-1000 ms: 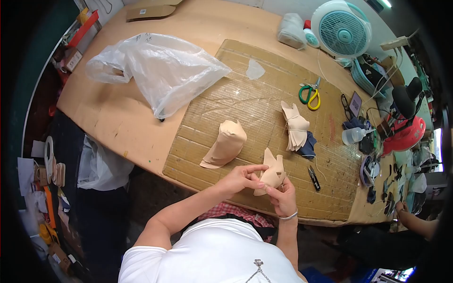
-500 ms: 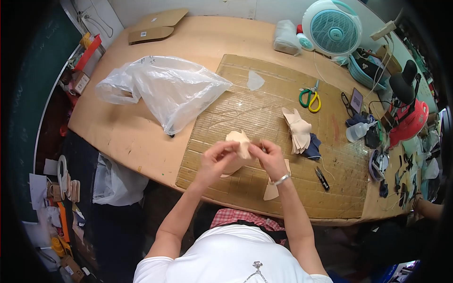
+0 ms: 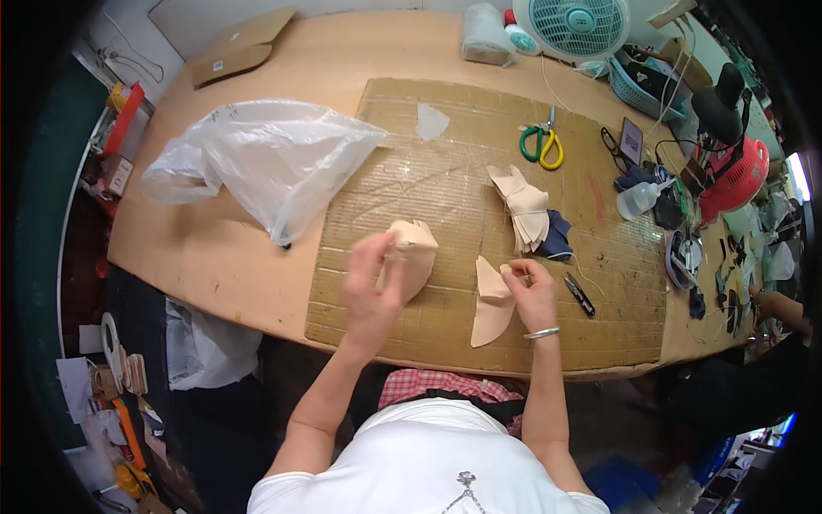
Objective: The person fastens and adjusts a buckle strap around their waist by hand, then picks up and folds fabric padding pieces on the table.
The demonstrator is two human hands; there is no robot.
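My left hand [image 3: 372,278], slightly blurred, is at the left edge of a small pile of beige cut pieces [image 3: 419,248], thin like fabric or leather. Its thumb and fingers look apart. Farther right, my right hand [image 3: 535,293], with a silver bangle on the wrist, pinches the upper right edge of another beige cut piece [image 3: 490,313] lying on the cardboard. Beyond it is a tied bundle of beige pieces [image 3: 524,208], partly over a dark blue cloth [image 3: 556,236].
A cardboard sheet [image 3: 360,325] covers part of the table. On it are green-and-yellow scissors [image 3: 541,147], black thread snips [image 3: 580,295] and a whitish scrap [image 3: 431,122]. A clear plastic bag [image 3: 282,163] lies left. A fan [image 3: 578,26] and red lamp [image 3: 738,176] stand right. Another person's arm [image 3: 783,310] shows at right.
My hands were together over a beige piece and have moved apart: left to the pile's edge, right to the separate piece. The view has shifted slightly.
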